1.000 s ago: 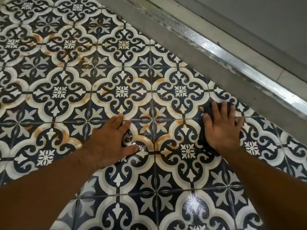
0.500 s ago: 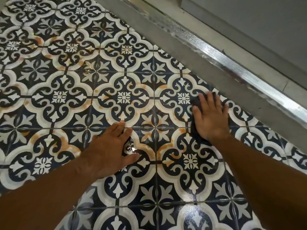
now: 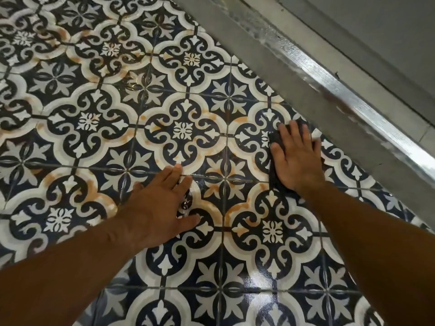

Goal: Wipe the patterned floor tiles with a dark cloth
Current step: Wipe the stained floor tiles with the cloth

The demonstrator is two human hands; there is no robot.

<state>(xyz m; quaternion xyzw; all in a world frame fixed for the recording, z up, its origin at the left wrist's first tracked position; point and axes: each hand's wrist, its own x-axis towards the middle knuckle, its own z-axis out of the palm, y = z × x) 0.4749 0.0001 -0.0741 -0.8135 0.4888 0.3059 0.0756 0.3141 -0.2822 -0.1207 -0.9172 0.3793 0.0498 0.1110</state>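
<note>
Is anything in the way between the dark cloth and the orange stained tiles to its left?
Nothing blocks the nearest orange stains, just left of the dark cloth under the right hand. Farther left, the left hand rests flat on the tiles and covers a patch in that path.

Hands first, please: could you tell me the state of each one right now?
Left hand: open, flat on the floor tiles.
Right hand: open, pressing the dark cloth down.
</note>
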